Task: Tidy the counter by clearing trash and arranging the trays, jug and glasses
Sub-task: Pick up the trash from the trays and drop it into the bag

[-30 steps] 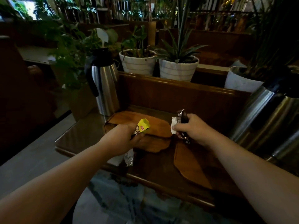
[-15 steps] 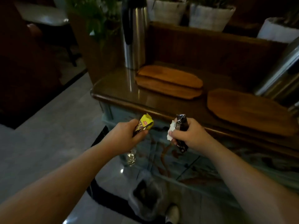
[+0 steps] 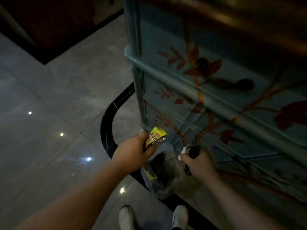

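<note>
My left hand (image 3: 132,152) grips a yellow snack wrapper (image 3: 155,136) with a crinkled clear end. My right hand (image 3: 198,163) is closed on a dark wrapper (image 3: 193,151) together with a scrap of white paper (image 3: 182,152). Both hands hover just above a small bin lined with a clear plastic bag (image 3: 163,173) that stands on the floor against the cabinet. Some yellow and clear trash lies inside the bin. The counter top, trays, jug and glasses are out of view.
A blue cabinet (image 3: 216,90) painted with red-brown leaves fills the right side. Grey tiled floor (image 3: 58,105) with a curved black inlay stripe (image 3: 108,123) spreads to the left. My two white shoes (image 3: 180,216) stand at the bottom edge.
The view has swung down from the counter top to the floor. Both hands have come down off the counter with the wrappers and now hang over the bin.
</note>
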